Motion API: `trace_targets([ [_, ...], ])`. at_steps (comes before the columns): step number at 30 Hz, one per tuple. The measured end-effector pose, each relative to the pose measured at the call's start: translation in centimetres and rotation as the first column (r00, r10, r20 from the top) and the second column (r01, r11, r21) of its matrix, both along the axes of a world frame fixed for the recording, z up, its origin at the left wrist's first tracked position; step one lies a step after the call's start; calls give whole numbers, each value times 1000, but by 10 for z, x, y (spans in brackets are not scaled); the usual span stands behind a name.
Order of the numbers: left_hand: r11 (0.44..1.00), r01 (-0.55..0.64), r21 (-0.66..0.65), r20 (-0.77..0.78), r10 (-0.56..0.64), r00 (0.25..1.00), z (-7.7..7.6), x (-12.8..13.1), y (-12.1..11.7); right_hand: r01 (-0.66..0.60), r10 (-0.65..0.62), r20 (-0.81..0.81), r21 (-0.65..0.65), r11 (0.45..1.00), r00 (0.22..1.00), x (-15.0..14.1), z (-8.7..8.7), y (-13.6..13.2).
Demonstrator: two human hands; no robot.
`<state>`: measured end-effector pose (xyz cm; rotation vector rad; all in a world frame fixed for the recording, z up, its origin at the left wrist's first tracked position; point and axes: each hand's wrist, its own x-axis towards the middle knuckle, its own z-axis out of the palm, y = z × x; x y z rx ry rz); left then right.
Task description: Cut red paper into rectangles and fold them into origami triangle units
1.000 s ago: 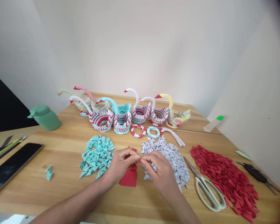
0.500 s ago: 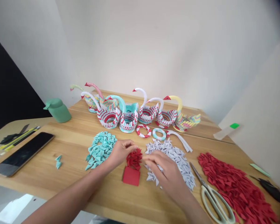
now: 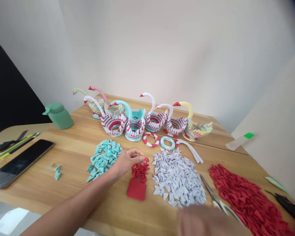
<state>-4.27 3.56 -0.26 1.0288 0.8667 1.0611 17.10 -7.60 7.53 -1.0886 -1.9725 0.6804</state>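
Observation:
My left hand [image 3: 130,160] is closed in a pinch on a small red folded paper piece [image 3: 147,159]. Just below it lie a small heap of red paper pieces [image 3: 139,172] and a square red paper stack [image 3: 137,189]. My right hand [image 3: 206,220] is smeared by motion at the lower edge, and its fingers cannot be made out. It is nearest the pile of pale grey-white folded pieces [image 3: 179,177] and the scissors [image 3: 215,196], whose handles it partly covers. A pile of turquoise folded pieces [image 3: 104,159] sits left of my left hand.
Several paper swans [image 3: 135,127] stand along the back. Before them lie two paper rings [image 3: 151,139] and a white curved neck [image 3: 190,150]. A red pile [image 3: 245,200] spreads at right. At left are a phone [image 3: 21,164], pens [image 3: 17,146] and a green lidded container [image 3: 59,116].
My right hand has moved from beside the red heap toward the lower right. My left hand stays near the same place, and a red piece now shows at its fingertips.

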Motion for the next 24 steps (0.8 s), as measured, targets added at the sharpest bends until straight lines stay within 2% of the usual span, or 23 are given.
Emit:
trace_targets([
  [2, 1000, -8, -18, 80, 9, 997, 3, 2, -3, 51, -52, -31, -32, 998, 998, -9, -10, 32],
  [3, 1000, -14, -16, 115, 16, 993, 5, 3, -4, 177, -188, -93, -113, 978, 978, -15, -16, 47],
  [4, 1000, -24, -11, 146, 26, 989, 5, 4, -6, 244, -271, -143, -182, 953, 952, -21, -24, 59],
  [6, 999, -48, -10, 188, 49, 981, 6, 6, -8, 232, -301, -197, -309, 922, 933, -31, -39, 75],
  [8, 997, -71, -18, 198, 73, 978, 6, 8, -11, 162, -259, -242, -358, 920, 935, -38, -52, 80],
  [11, 996, -87, 1, 149, 86, 985, 5, 12, -16, 108, -193, -260, -308, 945, 946, -42, -60, 75],
  [17, 984, -98, 147, -49, 106, 993, -1, 15, -23, 140, -175, -200, -178, 974, 964, -38, -59, 70],
  [24, 997, -35, 72, 62, 30, 998, -1, 17, -23, 155, -184, -194, -152, 976, 964, -36, -59, 71],
])
